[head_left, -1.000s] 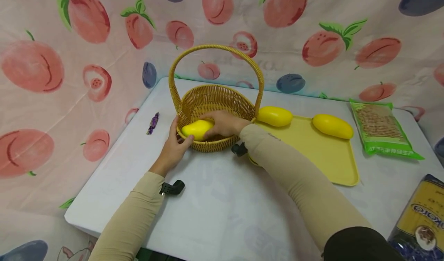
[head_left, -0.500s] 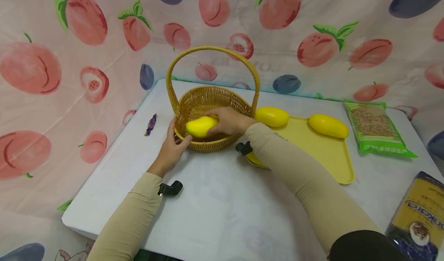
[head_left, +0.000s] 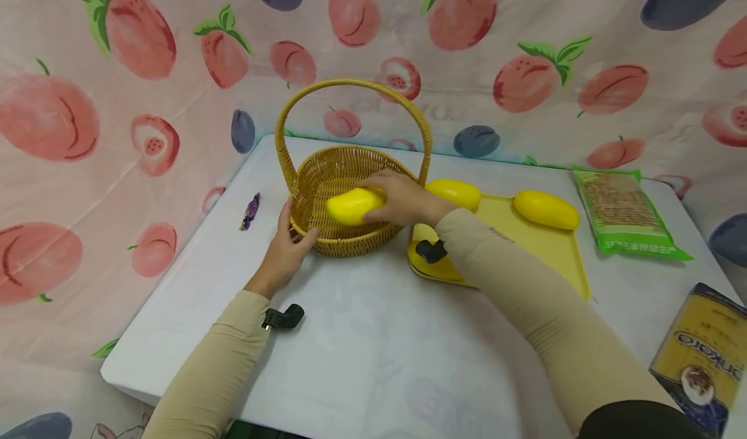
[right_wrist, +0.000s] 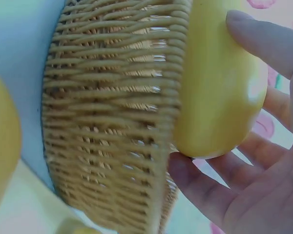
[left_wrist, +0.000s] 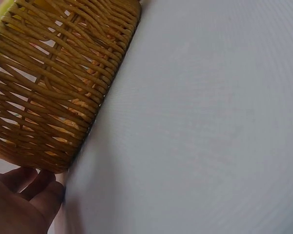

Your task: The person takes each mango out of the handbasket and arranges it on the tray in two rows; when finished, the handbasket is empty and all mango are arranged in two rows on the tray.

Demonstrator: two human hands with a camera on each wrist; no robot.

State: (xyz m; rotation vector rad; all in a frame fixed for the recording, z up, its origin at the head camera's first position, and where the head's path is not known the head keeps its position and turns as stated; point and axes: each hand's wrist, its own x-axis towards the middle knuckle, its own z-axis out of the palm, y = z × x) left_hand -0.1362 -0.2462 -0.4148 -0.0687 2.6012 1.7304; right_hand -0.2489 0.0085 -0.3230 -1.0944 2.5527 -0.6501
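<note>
In the head view a wicker basket (head_left: pixel 338 248) with a tall arched handle stands on the white table. My left hand (head_left: pixel 286 255) grips its left front rim, thumb over the near edge; the left wrist view catches its fingertips against the woven wall. My right hand (head_left: pixel 403 199) holds a yellow mango (head_left: pixel 353 207) over the basket's opening. From the right wrist, that mango (right_wrist: pixel 219 83) shows at rim height, with the thumb on one side and fingers on the other. The basket's floor is partly hidden.
Right of the basket lies a yellow tray (head_left: pixel 525 257) with several mangoes, one mostly behind the right wrist. A wrapped purple candy (head_left: pixel 250 212) lies left. Farther right are a green-edged food packet (head_left: pixel 630 215) and a yellow-and-blue package (head_left: pixel 700 361).
The right hand has raised the mango from near the basket's left front rim and moved it rightward. The left hand keeps its grip on the rim. The head view has shifted slightly.
</note>
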